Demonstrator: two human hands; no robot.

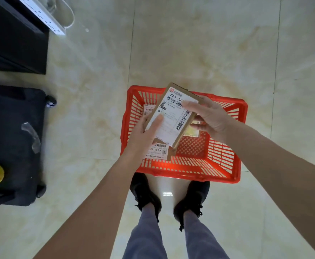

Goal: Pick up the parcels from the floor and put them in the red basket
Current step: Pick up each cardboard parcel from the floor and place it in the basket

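Head camera view, looking straight down at a person's two forearms, legs and black shoes [169,199] on a pale marbled tile floor [190,53]. Both hands hold one flat brown cardboard parcel [171,116], its white shipping label with barcodes facing up, tilted above a red plastic basket [223,165] that stands on the floor just in front of the feet. The left hand [145,135] grips the parcel's near left edge, thumb pressed on the label and fingers curled underneath. The right hand [209,118] holds the far right edge, fingers laid over the top and thumb tucked below.

Inside the basket lie other labelled parcels: one [158,150] at the near left, partly hidden under the left hand, another [149,109] at the far left, and a yellowish packet [193,131] under the right hand. No parcels show on the visible floor.

A dark wheeled suitcase [13,143] stands at the left, with dark furniture [13,34] and a white power strip [42,15] beyond it.

This looks like the placing step: the parcel is over the basket but not yet released. The next move would call for lowering it flat onto the parcels below and loosening both hands.
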